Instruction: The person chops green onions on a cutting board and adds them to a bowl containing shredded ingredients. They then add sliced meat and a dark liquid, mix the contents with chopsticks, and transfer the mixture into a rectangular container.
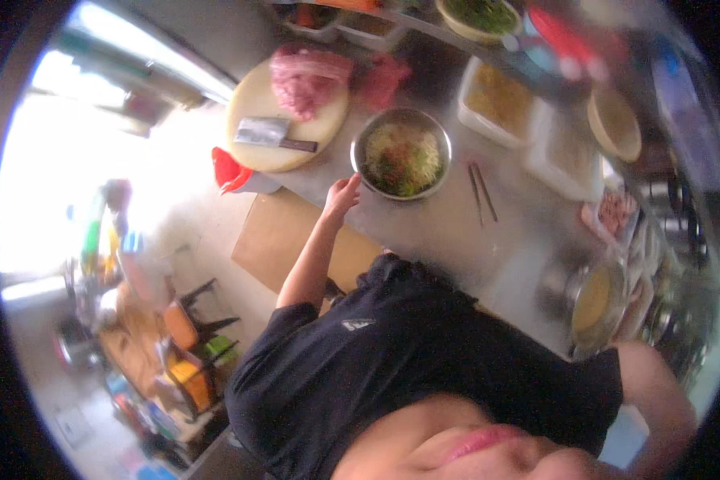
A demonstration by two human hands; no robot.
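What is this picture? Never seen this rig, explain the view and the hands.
No machine: a person works bare-handed. The one picture comes from the left of two head-worn fisheye cameras looking down, so straight edges bend. The left hand is at the rim of a metal bowl of chopped food; whether it grips is unclear. The right hand is out of view. The counter also bears a round board with a cleaver and a pink, meat-like mass, plus two thin sticks.
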